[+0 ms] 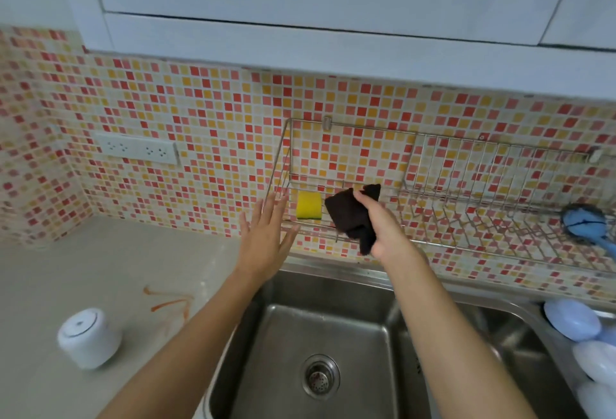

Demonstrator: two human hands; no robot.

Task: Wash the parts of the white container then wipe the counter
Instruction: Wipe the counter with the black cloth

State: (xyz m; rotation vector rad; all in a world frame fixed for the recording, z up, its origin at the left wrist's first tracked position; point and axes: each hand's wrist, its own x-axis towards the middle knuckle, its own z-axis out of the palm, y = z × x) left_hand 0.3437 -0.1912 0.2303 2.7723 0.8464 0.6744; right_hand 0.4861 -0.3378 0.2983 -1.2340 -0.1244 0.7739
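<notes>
A: Dark brown cloth [353, 218], bunched in the right hand [383, 228], fingers curled round it, just in front of the wire rack [433, 192] on the tiled wall.

B: And the left hand [266, 238]?

A: Flat, fingers straight and spread, holding nothing, raised beside the rack's left end. A yellow sponge [309, 205] sits on the rack between the two hands, just beyond the fingertips of the left.

B: Where's the white container [88, 340] from there?

A: Down and well off to the left of both hands, near the person, standing on the counter [66, 268]. The left hand is the nearer one. It looks upright, its long axis vertical, though the edges are blurred.

B: So what does the wiping turn on?

A: Orange streaks [170, 305] lie on the counter between the container and the sink [320, 335], below and left of the cloth hand. I'd judge the cloth has to travel down and leftward, across the sink's corner.

B: The room?

A: Steel basin under both forearms, red-and-yellow mosaic behind, white cabinets above, a socket strip [138, 148] far left, a blue brush [586, 223] at the rack's right end.
</notes>
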